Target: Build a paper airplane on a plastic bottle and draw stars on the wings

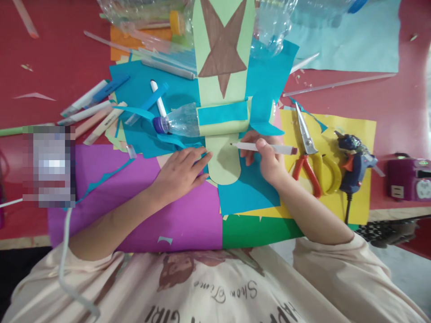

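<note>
My right hand (269,159) is closed around a white marker (266,147), its dark tip over the rounded lower end of a pale green paper strip (224,163). A brown star (222,49) is coloured on the strip's far part. Across the strip lies a clear plastic bottle (183,120) with a purple cap, its body wrapped in pale green and blue paper. My left hand (183,172) rests with fingers spread at the strip's left edge, on the paper sheets. Blue paper fins (266,116) stick out at the bottle's right end.
Red-and-yellow-handled scissors (306,152) and a blue glue gun (353,168) lie on yellow paper (365,134) at right. Several markers (106,123) are scattered at left, beside purple paper (134,215). More clear bottles (272,27) lie at the back. A purple pencil sharpener (409,178) stands far right.
</note>
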Available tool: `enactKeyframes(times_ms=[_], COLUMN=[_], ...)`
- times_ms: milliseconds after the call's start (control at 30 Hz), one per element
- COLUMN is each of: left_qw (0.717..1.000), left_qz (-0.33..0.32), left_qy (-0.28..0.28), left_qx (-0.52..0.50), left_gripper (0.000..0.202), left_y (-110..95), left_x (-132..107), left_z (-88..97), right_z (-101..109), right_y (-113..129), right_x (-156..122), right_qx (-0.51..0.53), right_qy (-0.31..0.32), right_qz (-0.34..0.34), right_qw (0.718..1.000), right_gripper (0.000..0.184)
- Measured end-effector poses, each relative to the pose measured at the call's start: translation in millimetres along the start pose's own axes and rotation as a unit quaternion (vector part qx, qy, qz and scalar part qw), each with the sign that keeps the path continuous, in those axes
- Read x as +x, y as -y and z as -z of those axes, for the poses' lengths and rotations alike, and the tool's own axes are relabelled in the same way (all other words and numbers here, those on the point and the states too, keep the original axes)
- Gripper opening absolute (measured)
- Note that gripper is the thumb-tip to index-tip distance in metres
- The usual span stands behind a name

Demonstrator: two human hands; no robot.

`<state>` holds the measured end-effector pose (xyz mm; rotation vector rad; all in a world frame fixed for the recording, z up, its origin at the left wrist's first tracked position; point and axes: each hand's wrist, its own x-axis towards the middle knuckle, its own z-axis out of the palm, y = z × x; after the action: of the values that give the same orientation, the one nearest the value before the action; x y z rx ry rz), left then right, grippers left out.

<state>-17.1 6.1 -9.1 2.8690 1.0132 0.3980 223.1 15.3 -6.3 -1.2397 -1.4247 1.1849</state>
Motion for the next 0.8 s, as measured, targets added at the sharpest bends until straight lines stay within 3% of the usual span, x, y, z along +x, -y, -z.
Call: enactKeyframes(times_ms=[200, 400, 533, 667, 800], left_qw=[1.000, 0.998, 0.998, 0.997, 0.997], left_qz=[-0.015, -0.056, -0.058, -0.053, -0.051], left_qy=[0.007, 0.017, 0.017, 0.048, 0.049], left_qx=[0.009, 0.016, 0.017, 0.000, 0.008], left_gripper=[0.029, 0.027, 0.025, 0.035, 0.042], left_y=[-5.8, -18.7, -26.5, -33.7, -38.2], left_x=[-1.3, 1.0, 1.9, -0.8, -3.3], left_z=[0.0, 4.3, 6.4, 6.2, 6.6], right_z=[-4.3, -7.2, -11.0, -19.6, -25.4], right_y=[2.4, 2.3, 2.7, 3.3, 4.9], right_x=[1.7, 2.6, 2.8, 2.3, 2.4], right_qx=[0.001, 0.031, -0.004, -0.053, -0.089], right_qy=[-0.009, 0.034, 0.043, 0.043, 0.081], right_qz=[-0.023, -0.043, -0.039, -0.014, 0.003], right_qw=[1.000, 0.998, 0.998, 0.998, 0.993], right_gripper=[0.044, 0.044, 0.039, 0.034, 0.024])
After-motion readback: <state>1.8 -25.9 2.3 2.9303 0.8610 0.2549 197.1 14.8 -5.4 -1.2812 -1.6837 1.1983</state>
